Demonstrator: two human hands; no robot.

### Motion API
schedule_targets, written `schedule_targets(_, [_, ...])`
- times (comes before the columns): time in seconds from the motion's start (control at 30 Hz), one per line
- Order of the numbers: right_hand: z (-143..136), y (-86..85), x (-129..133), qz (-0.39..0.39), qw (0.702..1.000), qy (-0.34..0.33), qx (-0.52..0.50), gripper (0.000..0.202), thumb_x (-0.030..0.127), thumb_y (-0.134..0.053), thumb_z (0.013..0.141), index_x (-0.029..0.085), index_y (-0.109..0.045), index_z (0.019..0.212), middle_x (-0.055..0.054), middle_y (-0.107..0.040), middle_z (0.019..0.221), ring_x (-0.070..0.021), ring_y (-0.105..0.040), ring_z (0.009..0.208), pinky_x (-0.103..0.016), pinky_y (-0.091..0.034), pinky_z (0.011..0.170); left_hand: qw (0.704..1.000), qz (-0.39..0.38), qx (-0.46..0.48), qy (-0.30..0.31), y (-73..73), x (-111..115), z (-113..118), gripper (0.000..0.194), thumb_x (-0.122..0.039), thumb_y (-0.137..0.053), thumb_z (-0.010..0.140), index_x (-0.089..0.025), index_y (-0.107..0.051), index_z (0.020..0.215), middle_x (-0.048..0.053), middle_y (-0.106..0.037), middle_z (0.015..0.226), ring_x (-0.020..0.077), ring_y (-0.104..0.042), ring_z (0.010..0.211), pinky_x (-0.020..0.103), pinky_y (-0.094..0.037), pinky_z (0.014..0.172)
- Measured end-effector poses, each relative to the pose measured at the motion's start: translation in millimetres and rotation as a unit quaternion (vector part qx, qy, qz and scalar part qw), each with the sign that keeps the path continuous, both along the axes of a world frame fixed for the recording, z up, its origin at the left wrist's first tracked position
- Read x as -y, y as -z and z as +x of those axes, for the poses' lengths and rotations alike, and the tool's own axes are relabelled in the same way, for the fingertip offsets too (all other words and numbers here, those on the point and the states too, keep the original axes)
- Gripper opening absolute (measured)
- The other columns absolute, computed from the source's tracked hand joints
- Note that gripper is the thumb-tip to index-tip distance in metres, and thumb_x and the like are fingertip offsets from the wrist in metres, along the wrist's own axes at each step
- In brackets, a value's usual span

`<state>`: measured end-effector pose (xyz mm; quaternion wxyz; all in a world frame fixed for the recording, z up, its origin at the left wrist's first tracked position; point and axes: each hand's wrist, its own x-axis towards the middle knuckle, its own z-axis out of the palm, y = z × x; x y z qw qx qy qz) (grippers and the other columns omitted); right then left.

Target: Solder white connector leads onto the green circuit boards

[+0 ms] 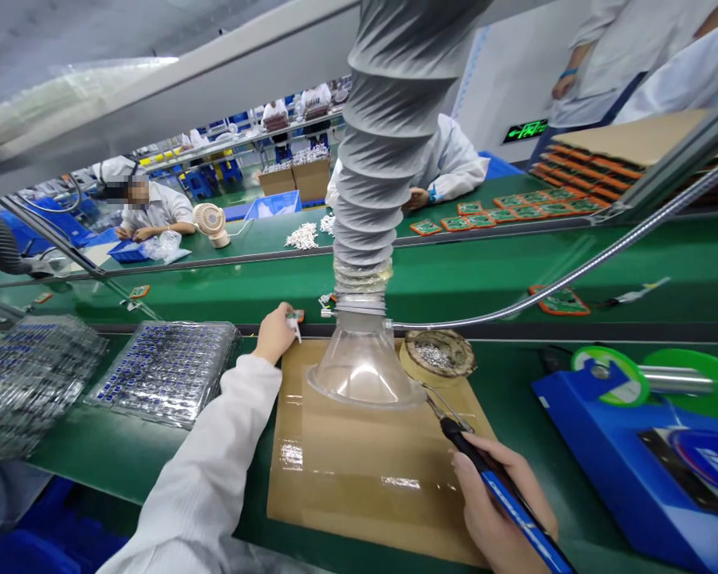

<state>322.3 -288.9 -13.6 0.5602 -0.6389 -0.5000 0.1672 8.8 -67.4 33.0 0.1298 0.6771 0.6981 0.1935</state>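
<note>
My left hand (274, 335) reaches to the far edge of the mat, its fingers closed on a small circuit board (299, 316) with a white part hanging from it. In my right hand (502, 506) is a blue and black soldering iron (491, 477), tip pointing up and left toward the clear fume hood (362, 368). The tip is partly lost against the hood's rim. Under both lies a brown cardboard mat (359, 470) with shiny tape. Behind the iron's tip stands a round tin (439, 353) with silvery bits inside.
A grey duct (371, 159) drops to the hood in mid-view. Clear trays (167, 371) lie left; a blue soldering unit (610, 446) with a green reel stands right. Across the green conveyor (263, 291) sit orange-edged boards (502, 214) and co-workers. A metal hose (562, 283) arcs right.
</note>
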Motion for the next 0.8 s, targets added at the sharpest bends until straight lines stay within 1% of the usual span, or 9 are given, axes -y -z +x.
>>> schedule_targets(0.07, [-1.6, -1.9, -0.5, -0.008, 1.000, 0.008, -0.006, 0.029, 0.045, -0.072, 0.085, 0.022, -0.072, 0.102, -0.005, -0.074, 0.092, -0.0192, -0.069, 0.069, -0.027, -0.054, 0.061, 0.999, 0.013, -0.003, 0.038, 4.0, 44.6, -13.7, 0.027, -0.002, -0.058, 0.077, -0.019, -0.068, 0.097, 0.009, -0.072, 0.099, 0.0241, -0.066, 0.099, 0.033, -0.049, 0.091])
schedule_targets(0.13, [-2.3, -3.8, -2.0, -0.004, 1.000, 0.030, 0.003, 0.030, 0.045, -0.071, 0.084, 0.021, -0.072, 0.100, -0.006, -0.074, 0.091, -0.0198, -0.068, 0.071, -0.028, -0.054, 0.062, 0.992, 0.046, 0.019, 0.115, 12.7, 87.3, -23.1, 0.020, -0.006, -0.057, 0.082, -0.019, -0.069, 0.091, 0.007, -0.070, 0.092, 0.0205, -0.065, 0.092, 0.031, -0.050, 0.087])
schedule_targets(0.23, [-0.5, -4.6, -2.7, 0.013, 0.997, 0.074, 0.011, 0.029, 0.044, -0.070, 0.082, 0.020, -0.071, 0.097, -0.007, -0.072, 0.090, -0.0216, -0.068, 0.076, -0.031, -0.053, 0.068, 0.971, 0.054, 0.071, 0.221, 28.0, 133.8, -19.1, 0.017, -0.011, -0.057, 0.087, -0.019, -0.071, 0.092, 0.005, -0.068, 0.086, 0.0179, -0.065, 0.085, 0.029, -0.051, 0.081])
schedule_targets(0.33, [1.4, -2.2, 1.8, 0.004, 0.998, 0.069, -0.008, 0.022, 0.042, -0.070, 0.080, 0.023, -0.069, 0.090, -0.007, -0.069, 0.082, -0.0248, -0.066, 0.072, -0.038, -0.052, 0.067, 0.939, 0.032, 0.077, 0.335, 35.3, 154.7, 1.5, 0.024, -0.011, -0.058, 0.086, -0.018, -0.072, 0.103, 0.009, -0.072, 0.101, 0.0201, -0.067, 0.099, 0.032, -0.053, 0.090])
schedule_targets(0.47, [-4.1, 7.9, 6.6, -0.041, 0.998, 0.028, 0.029, 0.020, 0.046, -0.072, 0.078, 0.029, -0.070, 0.089, -0.008, -0.071, 0.082, -0.0305, -0.068, 0.072, -0.044, -0.050, 0.063, 0.900, 0.037, 0.016, 0.433, 28.0, 163.1, 14.3, 0.043, -0.004, -0.053, 0.083, -0.020, -0.070, 0.119, 0.010, -0.067, 0.137, 0.0239, -0.056, 0.131, 0.040, -0.041, 0.114])
schedule_targets(0.53, [-10.7, 15.6, 2.7, -0.043, 0.995, -0.050, 0.072, 0.033, 0.056, -0.072, 0.076, 0.028, -0.073, 0.094, -0.007, -0.074, 0.088, -0.0319, -0.071, 0.078, -0.046, -0.053, 0.065, 0.908, 0.042, 0.000, 0.416, 18.5, 171.3, 6.3, 0.044, -0.004, -0.051, 0.082, -0.022, -0.072, 0.116, 0.008, -0.065, 0.141, 0.0239, -0.055, 0.133, 0.041, -0.039, 0.115])
schedule_targets(0.63, [-24.2, 25.1, -8.8, -0.052, 0.975, -0.185, 0.108, 0.045, 0.064, -0.071, 0.073, 0.031, -0.074, 0.104, -0.006, -0.078, 0.098, -0.0341, -0.074, 0.090, -0.048, -0.058, 0.074, 0.945, 0.047, -0.007, 0.325, -2.2, 191.2, -23.5, 0.041, -0.005, -0.051, 0.082, -0.024, -0.075, 0.109, 0.006, -0.073, 0.125, 0.0225, -0.061, 0.121, 0.041, -0.042, 0.110])
schedule_targets(0.73, [-39.1, 28.8, -18.2, -0.085, 0.961, -0.248, 0.091, 0.045, 0.062, -0.069, 0.076, 0.037, -0.071, 0.113, -0.005, -0.078, 0.109, -0.0361, -0.074, 0.102, -0.053, -0.060, 0.085, 0.978, 0.083, -0.033, 0.187, -25.9, 206.8, -78.0, 0.035, -0.007, -0.050, 0.084, -0.024, -0.076, 0.102, 0.006, -0.076, 0.110, 0.0223, -0.065, 0.109, 0.041, -0.044, 0.104])
schedule_targets(0.8, [-47.5, 29.7, -20.8, -0.097, 0.958, -0.254, 0.088, 0.047, 0.062, -0.067, 0.076, 0.036, -0.071, 0.115, -0.007, -0.078, 0.112, -0.0387, -0.074, 0.103, -0.057, -0.060, 0.086, 0.989, 0.115, -0.075, 0.052, -39.3, 209.7, -125.3, 0.030, -0.009, -0.051, 0.086, -0.022, -0.074, 0.099, 0.007, -0.075, 0.107, 0.0234, -0.064, 0.107, 0.041, -0.045, 0.102])
